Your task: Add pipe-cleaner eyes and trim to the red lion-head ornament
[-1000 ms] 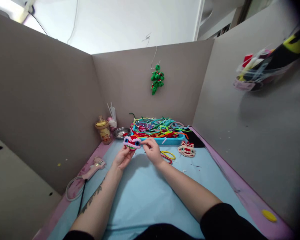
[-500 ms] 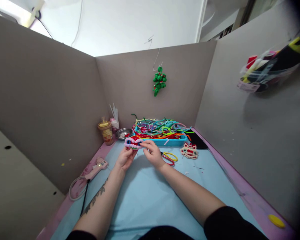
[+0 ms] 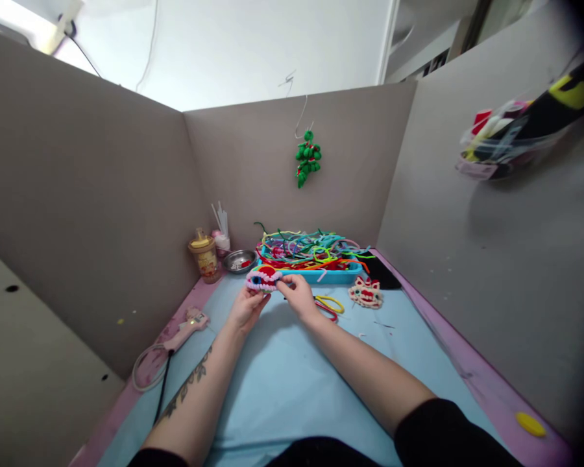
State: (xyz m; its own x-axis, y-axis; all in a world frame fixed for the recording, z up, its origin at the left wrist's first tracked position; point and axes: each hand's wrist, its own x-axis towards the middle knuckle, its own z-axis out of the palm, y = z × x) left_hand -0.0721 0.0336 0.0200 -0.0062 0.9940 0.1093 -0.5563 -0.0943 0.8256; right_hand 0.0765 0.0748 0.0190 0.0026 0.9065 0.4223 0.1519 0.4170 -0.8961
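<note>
Above the blue cloth, my left hand (image 3: 247, 307) grips a fuzzy pipe-cleaner lion head (image 3: 263, 279) from below. It is pink and red, with dark blue eye spots. My right hand (image 3: 298, 294) pinches the right edge of the same piece, thumb and forefinger close to the eye there. A pair of scissors (image 3: 331, 305) with yellow and red handles lies just right of my right hand, partly hidden by it. Farther right rests a second lion head (image 3: 366, 293) in cream and red.
A blue tray (image 3: 340, 277) heaped with coloured pipe cleaners stands at the back. Left of it are a metal bowl (image 3: 239, 261) and a lidded cup (image 3: 206, 259). A pink glue gun (image 3: 187, 329) with its cable lies at left. Grey panels (image 3: 253, 162) enclose three sides.
The lion head has turned slightly in my left hand. My right fingers, stretched across its right side before, now pinch its edge. The view has shifted slightly.
</note>
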